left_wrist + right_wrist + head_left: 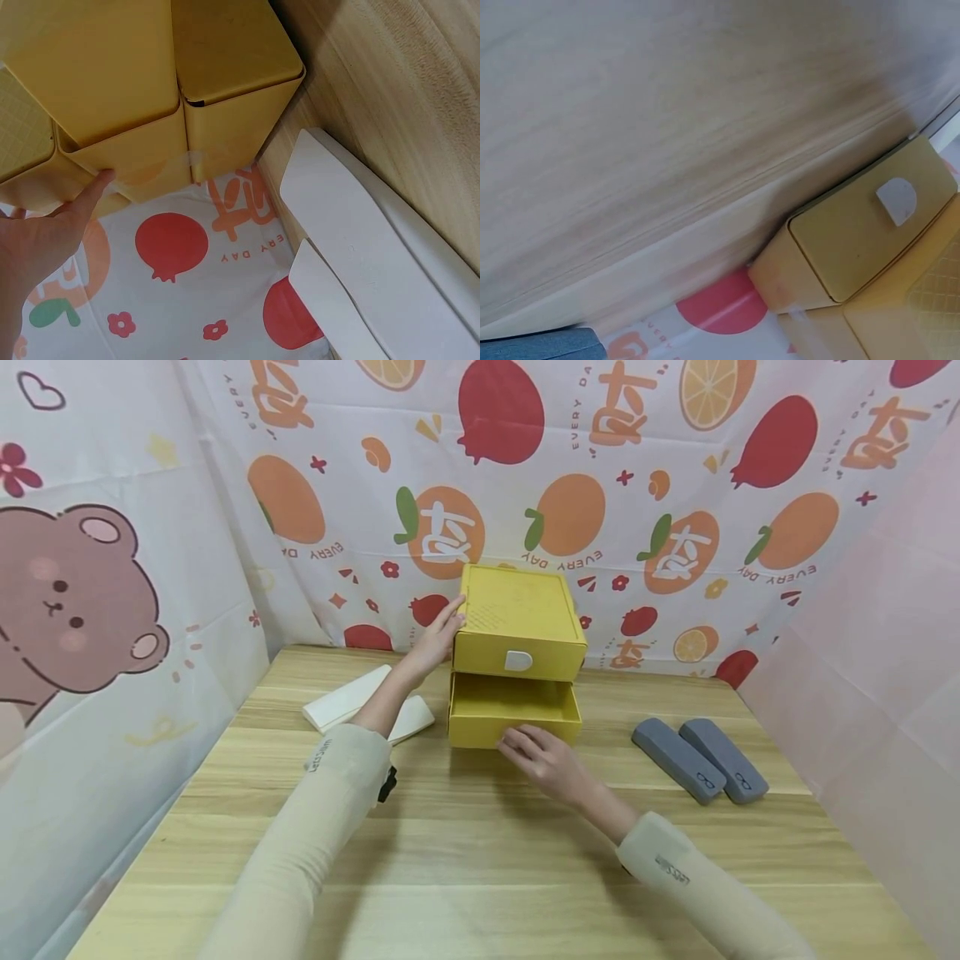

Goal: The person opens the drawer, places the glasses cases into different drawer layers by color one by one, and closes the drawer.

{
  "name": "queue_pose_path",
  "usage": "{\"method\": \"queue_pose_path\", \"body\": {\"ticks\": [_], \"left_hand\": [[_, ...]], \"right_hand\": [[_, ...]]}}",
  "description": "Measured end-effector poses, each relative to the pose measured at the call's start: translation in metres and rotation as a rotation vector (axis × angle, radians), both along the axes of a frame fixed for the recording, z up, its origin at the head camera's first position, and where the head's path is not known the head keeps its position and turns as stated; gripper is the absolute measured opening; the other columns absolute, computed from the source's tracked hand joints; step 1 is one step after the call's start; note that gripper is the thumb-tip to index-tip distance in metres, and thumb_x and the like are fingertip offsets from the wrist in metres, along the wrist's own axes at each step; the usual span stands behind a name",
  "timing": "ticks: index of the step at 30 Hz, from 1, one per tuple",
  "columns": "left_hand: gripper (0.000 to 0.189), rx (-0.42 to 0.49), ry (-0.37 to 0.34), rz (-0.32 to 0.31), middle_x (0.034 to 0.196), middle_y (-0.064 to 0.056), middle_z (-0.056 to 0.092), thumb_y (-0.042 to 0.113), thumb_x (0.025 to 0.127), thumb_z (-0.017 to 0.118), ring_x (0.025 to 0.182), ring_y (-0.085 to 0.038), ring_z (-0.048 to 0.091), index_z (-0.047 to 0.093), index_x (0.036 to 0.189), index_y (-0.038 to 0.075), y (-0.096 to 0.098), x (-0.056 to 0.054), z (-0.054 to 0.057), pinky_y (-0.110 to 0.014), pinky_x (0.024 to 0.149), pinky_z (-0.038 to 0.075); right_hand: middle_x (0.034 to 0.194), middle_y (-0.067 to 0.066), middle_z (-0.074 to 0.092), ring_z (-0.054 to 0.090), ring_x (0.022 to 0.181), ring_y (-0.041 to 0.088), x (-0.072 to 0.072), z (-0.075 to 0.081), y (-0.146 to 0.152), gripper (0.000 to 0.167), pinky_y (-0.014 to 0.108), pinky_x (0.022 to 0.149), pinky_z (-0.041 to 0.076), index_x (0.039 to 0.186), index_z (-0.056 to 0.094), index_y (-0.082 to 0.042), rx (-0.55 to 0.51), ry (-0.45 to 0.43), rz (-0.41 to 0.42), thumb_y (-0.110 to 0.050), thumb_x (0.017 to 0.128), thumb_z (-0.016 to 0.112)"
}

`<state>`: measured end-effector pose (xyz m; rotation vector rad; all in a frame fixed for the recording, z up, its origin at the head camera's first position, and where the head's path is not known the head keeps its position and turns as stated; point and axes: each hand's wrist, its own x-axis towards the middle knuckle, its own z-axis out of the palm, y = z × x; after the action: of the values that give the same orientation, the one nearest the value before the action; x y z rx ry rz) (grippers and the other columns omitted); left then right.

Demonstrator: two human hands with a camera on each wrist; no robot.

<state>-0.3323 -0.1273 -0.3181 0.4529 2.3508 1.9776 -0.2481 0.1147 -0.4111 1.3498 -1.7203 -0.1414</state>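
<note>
A yellow box with drawers [520,597] stands at the back of the table, its lower drawer [472,732] pulled partly out. Nothing shows in the visible part of that drawer. My left hand [437,639] rests against the box's left side, fingers extended; in the left wrist view its thumb [97,191] meets the yellow side wall. My right hand [546,764] is at the front of the lower drawer with bent fingers, and I cannot tell whether they pinch it. The right wrist view shows a white pull tab [897,201] on a drawer front; the hand is outside that view.
Two grey cases [678,760] with a glasses mark lie side by side on the right of the table. Two white cases [412,718] lie on the left, partly behind my left forearm. A fruit-printed cloth [600,527] hangs close behind the box.
</note>
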Motion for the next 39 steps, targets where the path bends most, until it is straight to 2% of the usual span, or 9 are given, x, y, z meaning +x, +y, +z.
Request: {"method": "queue_pose_path", "body": {"ticks": [5, 11, 13, 15, 18, 21, 28, 33, 39], "left_hand": [[0.052, 0.011, -0.008, 0.0, 0.14, -0.017, 0.034, 0.039, 0.1, 0.034, 0.047, -0.008, 0.023, 0.018, 0.148, 0.028, 0.0, 0.0, 0.0, -0.022, 0.051, 0.027], [0.054, -0.029, 0.014, -0.006, 0.146, -0.015, 0.024, 0.04, 0.099, 0.033, 0.057, -0.011, 0.026, 0.017, 0.148, 0.026, -0.001, 0.0, 0.0, -0.031, 0.066, 0.034], [0.054, -0.026, 0.007, -0.011, 0.147, -0.014, 0.021, 0.04, 0.099, 0.033, 0.07, -0.011, 0.04, 0.016, 0.149, 0.025, -0.001, 0.0, 0.001, -0.036, 0.075, 0.038], [0.054, -0.001, -0.008, -0.021, 0.148, -0.015, 0.019, 0.038, 0.099, 0.034, 0.098, -0.02, 0.047, 0.016, 0.149, 0.024, 0.0, 0.001, 0.003, -0.042, 0.087, 0.038], [0.054, 0.021, -0.023, -0.039, 0.149, -0.018, 0.014, 0.032, 0.1, 0.033, 0.13, -0.029, 0.024, 0.014, 0.149, 0.019, 0.001, 0.009, 0.011, -0.052, 0.097, 0.029], [0.054, 0.031, -0.028, -0.046, 0.149, -0.02, 0.011, 0.028, 0.1, 0.032, 0.131, -0.034, 0.02, 0.012, 0.149, 0.015, 0.002, 0.017, 0.018, -0.054, 0.097, 0.028], [0.054, 0.01, -0.029, -0.032, 0.148, -0.019, 0.014, 0.028, 0.1, 0.032, 0.111, -0.028, 0.036, 0.013, 0.149, 0.014, 0.004, 0.026, 0.025, -0.048, 0.094, 0.033], [0.054, 0.024, -0.031, -0.036, 0.148, -0.02, 0.012, 0.027, 0.1, 0.032, 0.131, -0.032, 0.022, 0.013, 0.149, 0.014, 0.004, 0.025, 0.025, -0.053, 0.098, 0.028], [0.054, 0.016, -0.026, -0.032, 0.148, -0.019, 0.013, 0.027, 0.1, 0.033, 0.132, -0.032, 0.019, 0.014, 0.149, 0.014, 0.004, 0.025, 0.025, -0.053, 0.097, 0.029]], "right_hand": [[0.106, 0.01, 0.063, 0.058, 0.096, 0.023, 0.005, -0.001, 0.001, 0.033, 0.03, 0.088, 0.043, 0.104, 0.07, -0.004, -0.002, -0.003, 0.003, 0.0, 0.098, 0.039], [0.104, 0.011, 0.063, 0.059, 0.092, 0.024, 0.011, -0.004, 0.001, 0.03, 0.03, 0.084, 0.046, 0.099, 0.072, -0.006, -0.049, 0.024, 0.044, 0.001, 0.096, 0.043], [0.104, 0.012, 0.063, 0.059, 0.092, 0.025, 0.014, -0.005, 0.001, 0.029, 0.03, 0.082, 0.047, 0.097, 0.073, -0.006, -0.062, 0.027, 0.064, 0.001, 0.095, 0.044], [0.104, 0.012, 0.063, 0.059, 0.091, 0.025, 0.016, -0.005, 0.0, 0.029, 0.03, 0.081, 0.047, 0.095, 0.073, -0.006, -0.072, 0.027, 0.083, 0.002, 0.094, 0.045], [0.103, 0.012, 0.063, 0.06, 0.09, 0.025, 0.019, -0.006, 0.0, 0.03, 0.03, 0.08, 0.048, 0.092, 0.074, -0.005, -0.079, 0.029, 0.1, 0.003, 0.094, 0.045], [0.1, 0.012, 0.064, 0.06, 0.087, 0.024, 0.022, -0.006, -0.001, 0.032, 0.029, 0.078, 0.048, 0.089, 0.074, -0.005, -0.084, 0.044, 0.122, 0.003, 0.094, 0.044], [0.096, 0.013, 0.065, 0.061, 0.084, 0.023, 0.033, -0.001, -0.002, 0.037, 0.028, 0.074, 0.049, 0.08, 0.073, -0.006, -0.081, 0.072, 0.19, 0.003, 0.096, 0.041], [0.096, 0.013, 0.065, 0.061, 0.084, 0.024, 0.039, 0.0, -0.002, 0.04, 0.028, 0.073, 0.05, 0.078, 0.073, -0.006, -0.074, 0.066, 0.184, 0.004, 0.095, 0.039], [0.097, 0.013, 0.064, 0.061, 0.085, 0.023, 0.042, -0.003, -0.001, 0.036, 0.028, 0.075, 0.049, 0.089, 0.073, -0.005, -0.079, 0.063, 0.174, 0.003, 0.096, 0.038]]}}
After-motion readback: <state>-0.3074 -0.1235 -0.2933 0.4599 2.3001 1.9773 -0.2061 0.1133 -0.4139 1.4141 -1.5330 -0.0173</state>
